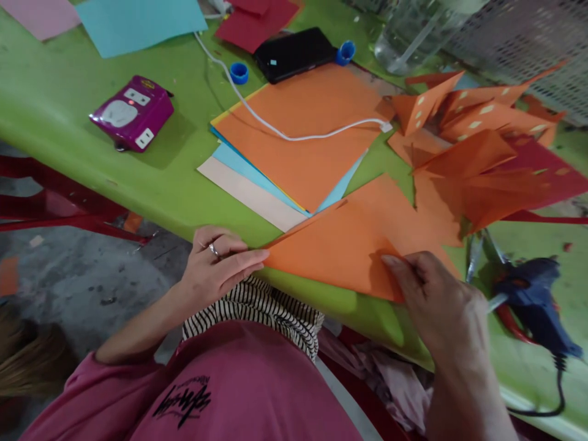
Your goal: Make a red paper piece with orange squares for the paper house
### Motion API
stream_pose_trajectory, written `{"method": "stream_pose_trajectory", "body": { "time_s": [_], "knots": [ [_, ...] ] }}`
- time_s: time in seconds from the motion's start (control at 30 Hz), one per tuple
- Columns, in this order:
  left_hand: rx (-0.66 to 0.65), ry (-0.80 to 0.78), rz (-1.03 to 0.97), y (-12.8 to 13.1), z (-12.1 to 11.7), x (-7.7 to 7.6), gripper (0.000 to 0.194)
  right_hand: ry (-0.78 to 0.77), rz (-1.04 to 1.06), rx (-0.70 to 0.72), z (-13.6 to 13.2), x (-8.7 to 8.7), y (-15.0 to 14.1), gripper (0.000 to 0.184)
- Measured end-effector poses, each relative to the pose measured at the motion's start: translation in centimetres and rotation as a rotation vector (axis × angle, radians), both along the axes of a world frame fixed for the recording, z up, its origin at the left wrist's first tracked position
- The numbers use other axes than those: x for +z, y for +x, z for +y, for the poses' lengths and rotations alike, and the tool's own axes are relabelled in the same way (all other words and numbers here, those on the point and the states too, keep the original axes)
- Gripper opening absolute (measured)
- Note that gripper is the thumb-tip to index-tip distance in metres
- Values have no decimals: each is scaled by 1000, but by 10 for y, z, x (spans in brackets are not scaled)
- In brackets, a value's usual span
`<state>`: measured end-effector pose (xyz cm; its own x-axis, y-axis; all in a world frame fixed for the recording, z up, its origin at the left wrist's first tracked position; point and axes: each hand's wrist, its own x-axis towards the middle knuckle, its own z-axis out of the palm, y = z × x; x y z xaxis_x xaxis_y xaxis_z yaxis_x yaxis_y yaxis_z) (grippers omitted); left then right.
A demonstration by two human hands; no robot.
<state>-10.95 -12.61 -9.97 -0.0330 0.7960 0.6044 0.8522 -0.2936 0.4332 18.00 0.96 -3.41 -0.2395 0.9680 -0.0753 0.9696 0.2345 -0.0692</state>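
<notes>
A folded sheet of orange paper [331, 245] lies at the near edge of the green table. Its left corner is pinched between the thumb and fingers of my left hand [218, 263], which wears a ring. My right hand [432, 294] grips the lower right part of the same sheet, thumb on top and the other fingers partly hidden. Just beyond it rests a stack of coloured sheets with an orange sheet [303, 110] uppermost. To the right are folded orange paper pieces [482, 135], some with pale spots.
A dark glue gun [533, 300] with a cord and scissors [475, 254] lie right of my right hand. A white cable [316, 136] crosses the stack. Farther off are a black phone [296, 54], blue rings [239, 73], a purple socket box [133, 113] and a clear container [408, 37].
</notes>
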Motion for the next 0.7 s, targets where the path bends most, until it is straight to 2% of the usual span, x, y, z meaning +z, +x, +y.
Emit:
{"method": "stream_pose_trajectory", "body": {
  "time_s": [0.27,0.53,0.7],
  "knots": [
    [17,-13,108,-1,-4,-2,22,-26,-58,-4,5,-2,0,77],
    [13,-20,91,-2,-5,-5,23,21,-78,92,6,3,-4,74],
    [1,-6,84,-3,-5,-5,28,31,-163,111,8,4,-7,74]
  ]
}}
